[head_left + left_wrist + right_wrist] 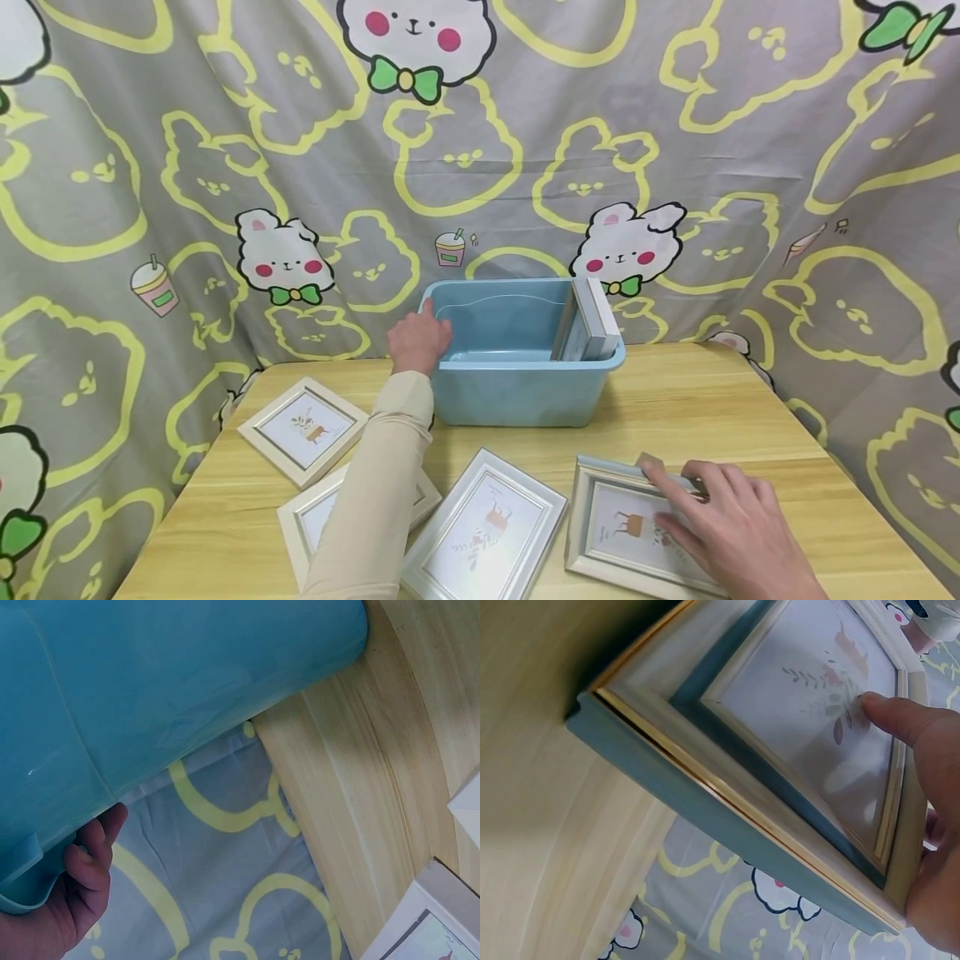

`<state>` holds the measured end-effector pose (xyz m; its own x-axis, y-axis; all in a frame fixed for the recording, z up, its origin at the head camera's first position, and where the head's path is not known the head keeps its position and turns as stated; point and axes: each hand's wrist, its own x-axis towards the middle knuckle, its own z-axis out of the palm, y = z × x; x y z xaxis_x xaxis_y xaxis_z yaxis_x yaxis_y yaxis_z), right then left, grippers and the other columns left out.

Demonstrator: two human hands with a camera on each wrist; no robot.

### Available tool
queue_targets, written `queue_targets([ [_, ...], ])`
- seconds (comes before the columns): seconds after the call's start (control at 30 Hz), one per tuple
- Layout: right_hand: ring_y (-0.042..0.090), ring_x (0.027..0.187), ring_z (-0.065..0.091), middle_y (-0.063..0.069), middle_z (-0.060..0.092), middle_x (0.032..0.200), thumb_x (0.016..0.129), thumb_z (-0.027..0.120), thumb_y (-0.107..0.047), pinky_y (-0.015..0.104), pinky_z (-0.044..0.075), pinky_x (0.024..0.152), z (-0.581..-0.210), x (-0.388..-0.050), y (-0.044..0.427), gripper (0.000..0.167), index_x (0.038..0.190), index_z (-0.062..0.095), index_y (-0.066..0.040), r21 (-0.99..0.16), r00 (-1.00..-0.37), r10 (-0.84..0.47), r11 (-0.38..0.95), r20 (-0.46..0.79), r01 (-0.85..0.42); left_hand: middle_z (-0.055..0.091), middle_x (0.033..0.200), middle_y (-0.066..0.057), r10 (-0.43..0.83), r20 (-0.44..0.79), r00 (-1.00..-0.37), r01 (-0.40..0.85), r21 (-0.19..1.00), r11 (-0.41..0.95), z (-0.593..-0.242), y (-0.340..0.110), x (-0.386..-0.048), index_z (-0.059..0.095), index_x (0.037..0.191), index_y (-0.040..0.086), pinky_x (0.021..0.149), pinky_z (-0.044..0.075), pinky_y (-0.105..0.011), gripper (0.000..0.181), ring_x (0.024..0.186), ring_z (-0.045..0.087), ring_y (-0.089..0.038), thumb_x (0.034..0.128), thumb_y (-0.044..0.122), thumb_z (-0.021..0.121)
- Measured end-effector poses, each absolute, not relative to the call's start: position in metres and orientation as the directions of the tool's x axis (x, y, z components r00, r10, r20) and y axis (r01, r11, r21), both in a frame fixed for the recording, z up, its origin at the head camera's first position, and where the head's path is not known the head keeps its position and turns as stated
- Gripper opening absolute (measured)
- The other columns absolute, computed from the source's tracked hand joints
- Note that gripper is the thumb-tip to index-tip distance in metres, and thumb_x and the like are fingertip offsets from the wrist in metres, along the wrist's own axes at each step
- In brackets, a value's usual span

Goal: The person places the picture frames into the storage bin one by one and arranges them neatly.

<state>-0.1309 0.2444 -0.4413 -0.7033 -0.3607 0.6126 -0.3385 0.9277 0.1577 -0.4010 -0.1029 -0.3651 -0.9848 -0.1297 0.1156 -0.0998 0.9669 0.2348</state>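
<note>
My left hand (420, 340) grips the left end rim of a light blue plastic bin (517, 396); in the left wrist view its fingers (94, 859) curl around the rim from outside. At the right front, my right hand (738, 521) holds a picture frame (581, 529) by its right end, thumb over the glass and fingers behind. The right wrist view shows this frame's pale border, gold line and blue-green side, with a plant print inside. Inside the bin, picture frames (592, 321) stand upright against its right end.
A silver-white picture frame (487, 533) lies front centre on the wooden table (712, 400). Two cream frames lie at the left: one picture frame (303, 429) fully visible, another picture frame (296, 525) partly under my left forearm. A patterned curtain (517, 175) hangs behind.
</note>
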Motion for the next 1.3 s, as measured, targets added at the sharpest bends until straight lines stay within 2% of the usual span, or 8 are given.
queue_targets([
  [0.17,0.031,0.080,0.059,0.004,0.059,0.093,0.097,0.018,-0.065,0.050,0.042,0.062,-0.441,-0.129,0.244,0.061,0.134,0.057,-0.035,0.178,-0.669,-0.368,0.925,0.646,-0.336,0.065,0.120,-0.021,-0.129,0.115,-0.985,-0.099,0.238,0.966,-0.365,-0.103,-0.401,0.032,0.151,0.021,0.082,0.053,-0.051,0.062,0.102,0.065,-0.039,0.0929,0.044,0.038],
  [0.3,0.033,0.078,0.059,0.006,0.060,0.091,0.099,0.023,-0.062,0.052,0.041,0.062,-0.442,-0.127,0.244,0.057,0.125,0.064,-0.031,0.192,-0.605,-0.377,0.917,0.701,-0.349,0.065,0.119,-0.020,-0.132,0.116,-0.984,-0.101,0.240,0.966,-0.365,-0.103,-0.401,0.032,0.150,0.021,0.082,0.053,-0.050,0.062,0.101,0.065,-0.039,0.0930,0.044,0.038],
  [0.53,0.033,0.068,0.055,0.008,0.062,0.085,0.098,0.035,-0.057,0.050,0.037,0.057,-0.447,-0.126,0.243,0.049,0.114,0.070,-0.026,0.221,-0.429,-0.392,0.891,0.813,-0.396,0.065,0.118,-0.021,-0.129,0.115,-0.985,-0.098,0.242,0.965,-0.365,-0.102,-0.401,0.031,0.151,0.021,0.079,0.053,-0.050,0.063,0.100,0.065,-0.039,0.0930,0.044,0.038],
  [0.6,0.031,0.065,0.055,0.008,0.062,0.083,0.098,0.036,-0.056,0.048,0.036,0.055,-0.448,-0.125,0.244,0.049,0.112,0.070,-0.025,0.230,-0.406,-0.394,0.889,0.824,-0.396,0.065,0.119,-0.021,-0.129,0.111,-0.985,-0.099,0.240,0.966,-0.365,-0.102,-0.401,0.031,0.151,0.021,0.080,0.053,-0.050,0.063,0.100,0.065,-0.039,0.0933,0.044,0.038],
  [0.9,0.029,0.057,0.052,0.007,0.063,0.078,0.098,0.041,-0.052,0.044,0.034,0.052,-0.450,-0.125,0.249,0.044,0.104,0.074,-0.023,0.236,-0.326,-0.378,0.885,0.866,-0.401,0.064,0.120,-0.021,-0.127,0.112,-0.986,-0.097,0.239,0.966,-0.366,-0.103,-0.403,0.031,0.151,0.022,0.081,0.053,-0.051,0.062,0.099,0.065,-0.039,0.0935,0.045,0.038],
  [1.17,0.030,0.058,0.053,0.007,0.062,0.077,0.097,0.043,-0.051,0.045,0.034,0.052,-0.451,-0.127,0.252,0.041,0.103,0.074,-0.024,0.232,-0.318,-0.368,0.890,0.874,-0.393,0.064,0.119,-0.021,-0.127,0.107,-0.986,-0.098,0.241,0.966,-0.366,-0.104,-0.401,0.030,0.151,0.022,0.081,0.053,-0.051,0.062,0.101,0.065,-0.039,0.0936,0.045,0.038],
  [1.3,0.031,0.058,0.053,0.007,0.063,0.076,0.098,0.044,-0.048,0.044,0.033,0.052,-0.453,-0.128,0.252,0.039,0.100,0.074,-0.023,0.230,-0.270,-0.352,0.889,0.896,-0.396,0.064,0.119,-0.022,-0.127,0.112,-0.986,-0.097,0.243,0.965,-0.365,-0.103,-0.400,0.031,0.151,0.022,0.082,0.052,-0.051,0.062,0.101,0.065,-0.039,0.0935,0.045,0.039],
])
